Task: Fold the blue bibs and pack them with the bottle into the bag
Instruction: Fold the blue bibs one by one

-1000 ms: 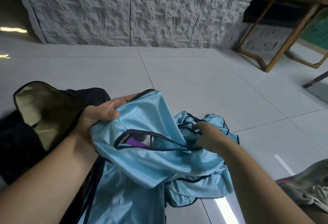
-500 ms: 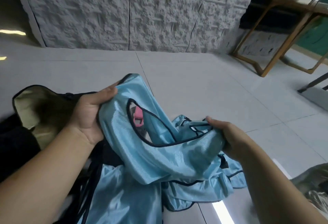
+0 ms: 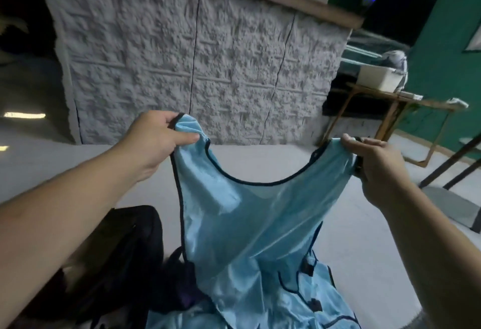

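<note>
A light blue bib point(image 3: 250, 224) with dark trim hangs spread out in the air in front of me. My left hand point(image 3: 156, 138) pinches its left shoulder strap, and my right hand point(image 3: 374, 167) grips the right strap, so the neckline sags between them. More blue bibs point(image 3: 299, 310) lie heaped on the floor under it. The black bag point(image 3: 125, 255) sits low on the left beneath my left forearm. A purple patch point(image 3: 187, 300) shows beside the bag; I cannot tell if it is the bottle.
A grey textured wall panel point(image 3: 208, 68) stands straight ahead on the pale tiled floor point(image 3: 364, 263). A wooden-framed table point(image 3: 406, 109) with a white box is at the right, with dark metal legs point(image 3: 453, 164) nearer to me.
Both hands have lifted one bib off the pile and pulled it apart by the shoulder straps. My view has tilted upward toward the wall.
</note>
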`<act>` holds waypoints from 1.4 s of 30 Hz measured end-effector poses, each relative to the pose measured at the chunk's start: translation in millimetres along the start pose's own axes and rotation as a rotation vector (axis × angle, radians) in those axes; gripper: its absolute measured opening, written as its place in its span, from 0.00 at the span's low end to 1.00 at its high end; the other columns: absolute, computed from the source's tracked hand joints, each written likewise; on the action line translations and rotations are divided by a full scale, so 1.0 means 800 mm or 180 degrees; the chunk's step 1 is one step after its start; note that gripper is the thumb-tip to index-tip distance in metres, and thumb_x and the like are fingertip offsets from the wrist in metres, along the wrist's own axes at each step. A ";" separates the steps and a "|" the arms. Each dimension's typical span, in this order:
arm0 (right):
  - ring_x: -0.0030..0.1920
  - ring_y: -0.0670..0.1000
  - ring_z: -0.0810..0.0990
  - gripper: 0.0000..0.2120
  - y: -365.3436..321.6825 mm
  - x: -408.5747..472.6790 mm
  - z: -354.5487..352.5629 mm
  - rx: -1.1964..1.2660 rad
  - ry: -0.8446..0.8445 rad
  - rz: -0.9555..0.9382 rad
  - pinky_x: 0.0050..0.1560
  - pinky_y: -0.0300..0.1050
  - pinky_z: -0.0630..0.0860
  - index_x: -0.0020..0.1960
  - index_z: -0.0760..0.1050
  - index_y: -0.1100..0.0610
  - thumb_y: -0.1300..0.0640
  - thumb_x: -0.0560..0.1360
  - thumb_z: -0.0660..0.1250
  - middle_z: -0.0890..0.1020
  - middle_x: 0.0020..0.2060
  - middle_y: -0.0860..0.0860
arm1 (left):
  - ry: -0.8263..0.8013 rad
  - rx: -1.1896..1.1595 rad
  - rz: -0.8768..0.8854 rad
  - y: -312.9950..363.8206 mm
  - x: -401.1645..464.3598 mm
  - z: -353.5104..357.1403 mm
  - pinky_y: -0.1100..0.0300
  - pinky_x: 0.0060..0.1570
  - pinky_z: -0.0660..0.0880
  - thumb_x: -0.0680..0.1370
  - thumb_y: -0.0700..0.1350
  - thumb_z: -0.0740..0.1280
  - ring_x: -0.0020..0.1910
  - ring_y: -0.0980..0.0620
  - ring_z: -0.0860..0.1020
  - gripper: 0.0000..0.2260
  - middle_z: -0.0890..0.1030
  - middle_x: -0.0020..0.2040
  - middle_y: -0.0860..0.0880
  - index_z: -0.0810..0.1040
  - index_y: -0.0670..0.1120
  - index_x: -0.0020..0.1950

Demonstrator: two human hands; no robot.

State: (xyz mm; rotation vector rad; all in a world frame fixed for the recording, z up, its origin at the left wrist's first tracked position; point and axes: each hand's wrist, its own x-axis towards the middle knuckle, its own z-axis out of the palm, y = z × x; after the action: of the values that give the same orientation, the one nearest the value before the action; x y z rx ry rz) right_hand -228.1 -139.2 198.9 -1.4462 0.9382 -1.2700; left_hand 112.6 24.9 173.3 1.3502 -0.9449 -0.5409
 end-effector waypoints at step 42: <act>0.45 0.55 0.82 0.06 -0.105 0.012 0.035 0.1426 -0.1314 -0.0140 0.56 0.55 0.78 0.47 0.81 0.56 0.61 0.75 0.66 0.82 0.44 0.55 | -0.0620 -0.1697 -0.0270 0.156 0.040 -0.081 0.54 0.48 0.85 0.76 0.32 0.66 0.47 0.49 0.86 0.13 0.85 0.51 0.43 0.80 0.46 0.55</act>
State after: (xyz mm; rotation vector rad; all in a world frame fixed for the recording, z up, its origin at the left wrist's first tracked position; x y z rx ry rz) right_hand -202.9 -123.2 282.8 -1.3005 0.3211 -1.0682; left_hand 159.6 59.1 305.3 0.8681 -0.8228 -0.9290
